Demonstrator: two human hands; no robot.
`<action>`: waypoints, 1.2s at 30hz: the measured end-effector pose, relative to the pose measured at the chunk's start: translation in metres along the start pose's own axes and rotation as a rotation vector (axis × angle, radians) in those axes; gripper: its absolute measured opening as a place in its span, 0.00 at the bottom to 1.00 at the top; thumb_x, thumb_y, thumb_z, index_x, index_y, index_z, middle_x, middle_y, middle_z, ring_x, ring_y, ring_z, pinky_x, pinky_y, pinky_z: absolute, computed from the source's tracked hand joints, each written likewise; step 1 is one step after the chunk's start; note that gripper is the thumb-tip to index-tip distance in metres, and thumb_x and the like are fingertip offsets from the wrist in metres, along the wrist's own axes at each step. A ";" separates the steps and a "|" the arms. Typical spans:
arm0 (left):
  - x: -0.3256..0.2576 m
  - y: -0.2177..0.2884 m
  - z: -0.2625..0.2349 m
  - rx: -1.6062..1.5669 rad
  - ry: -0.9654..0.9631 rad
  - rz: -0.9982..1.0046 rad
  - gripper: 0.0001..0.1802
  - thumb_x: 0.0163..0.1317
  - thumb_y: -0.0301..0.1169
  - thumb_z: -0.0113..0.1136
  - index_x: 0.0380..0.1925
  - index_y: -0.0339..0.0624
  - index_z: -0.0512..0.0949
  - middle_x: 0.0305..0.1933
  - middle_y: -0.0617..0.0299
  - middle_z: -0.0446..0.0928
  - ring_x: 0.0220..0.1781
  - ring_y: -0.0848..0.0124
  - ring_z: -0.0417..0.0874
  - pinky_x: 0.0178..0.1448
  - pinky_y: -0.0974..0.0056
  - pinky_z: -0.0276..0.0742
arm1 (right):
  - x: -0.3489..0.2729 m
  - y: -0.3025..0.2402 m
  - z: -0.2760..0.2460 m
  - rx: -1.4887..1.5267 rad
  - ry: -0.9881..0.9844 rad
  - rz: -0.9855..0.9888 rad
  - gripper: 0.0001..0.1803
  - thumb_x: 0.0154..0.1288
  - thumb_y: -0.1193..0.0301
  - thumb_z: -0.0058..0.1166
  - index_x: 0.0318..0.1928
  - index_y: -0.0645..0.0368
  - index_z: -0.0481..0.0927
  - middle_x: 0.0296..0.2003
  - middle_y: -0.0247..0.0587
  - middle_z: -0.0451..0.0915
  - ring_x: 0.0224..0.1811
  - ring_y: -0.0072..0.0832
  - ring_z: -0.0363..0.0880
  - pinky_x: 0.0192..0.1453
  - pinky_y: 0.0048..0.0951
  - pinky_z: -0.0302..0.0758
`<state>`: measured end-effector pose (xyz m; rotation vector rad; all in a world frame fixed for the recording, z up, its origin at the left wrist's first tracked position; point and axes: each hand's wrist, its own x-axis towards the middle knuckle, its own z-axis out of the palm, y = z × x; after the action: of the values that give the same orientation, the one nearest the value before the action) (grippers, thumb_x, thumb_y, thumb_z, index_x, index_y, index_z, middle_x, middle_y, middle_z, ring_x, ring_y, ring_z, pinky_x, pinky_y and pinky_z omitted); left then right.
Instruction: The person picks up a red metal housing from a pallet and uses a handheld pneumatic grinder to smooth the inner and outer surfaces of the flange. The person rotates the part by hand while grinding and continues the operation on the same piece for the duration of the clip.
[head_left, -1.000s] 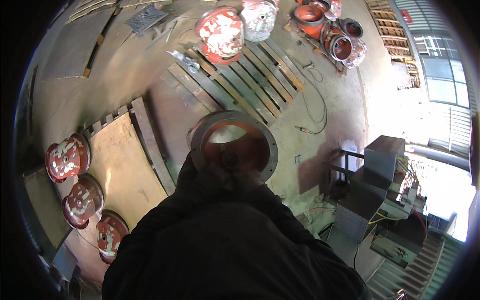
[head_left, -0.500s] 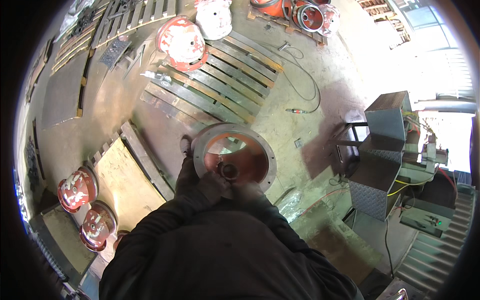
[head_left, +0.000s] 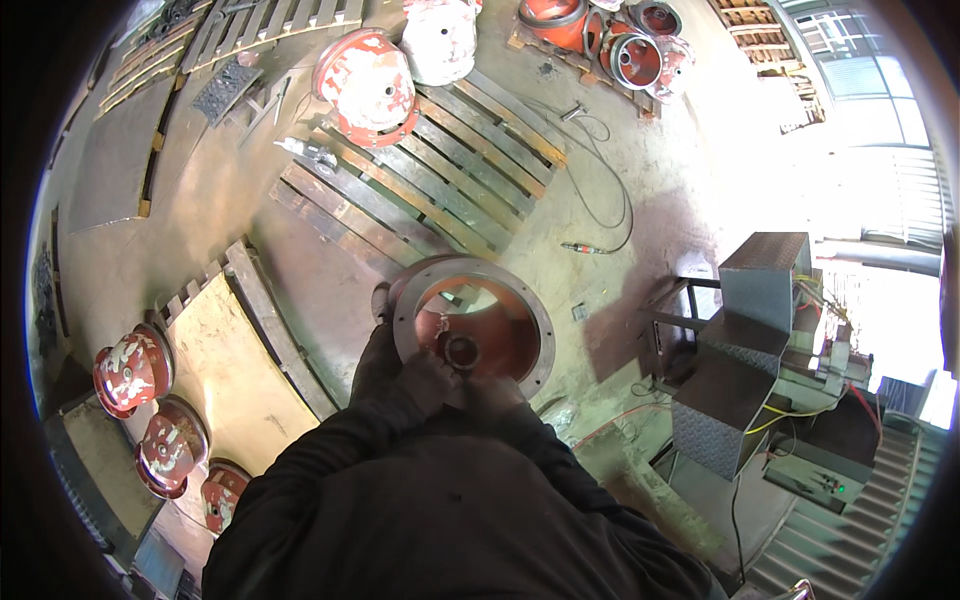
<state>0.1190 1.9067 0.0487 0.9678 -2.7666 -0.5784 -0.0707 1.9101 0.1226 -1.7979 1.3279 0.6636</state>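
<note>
- The left hand (head_left: 430, 383) is at the near rim of the hollow red metal housing with a grey drilled flange (head_left: 473, 325); I cannot tell if its fingers grasp or only rest.
- The right hand (head_left: 492, 395) is also at this near rim, blurred, so its grip I cannot tell.
- Compared with one second ago, the view has tilted, and the round hole inside the housing is clearer. Both hands stay at the rim, so I judge that the same handling continues.
- Beyond the housing lies the slatted wooden pallet (head_left: 470, 168); to its left, the pale flat wooden sheet (head_left: 240, 350); to its right, the grey stepped metal box (head_left: 735, 395).
- I find no brand, label or writing which can be read.
</note>
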 end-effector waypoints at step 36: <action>0.354 -0.169 0.009 -0.059 -0.471 -0.217 0.17 0.55 0.39 0.66 0.44 0.50 0.86 0.38 0.56 0.86 0.53 0.56 0.86 0.64 0.44 0.73 | 0.226 0.257 -0.186 0.182 0.021 -0.176 0.21 0.66 0.52 0.58 0.54 0.46 0.84 0.47 0.49 0.88 0.51 0.50 0.87 0.57 0.49 0.81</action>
<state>-0.0638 1.5667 -0.0220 1.2683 -3.0326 -1.0352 -0.2506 1.5974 -0.0250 -1.7522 1.1875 0.4160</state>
